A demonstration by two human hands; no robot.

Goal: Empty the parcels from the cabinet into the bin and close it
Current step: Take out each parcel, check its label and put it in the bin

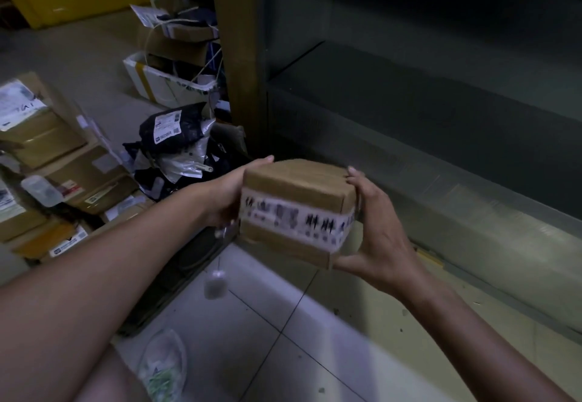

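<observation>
We hold one small brown cardboard parcel (296, 212), boxy and matte, wrapped by one white printed tape band, between our two hands. The left hand (231, 193) curls round its left side and the right hand (378, 228) grips its right edge. It hangs before the dark cabinet (409, 102), above glossy floor tiles (283, 323). One crinkled black mailer bag (176, 127) lies to the left.
</observation>
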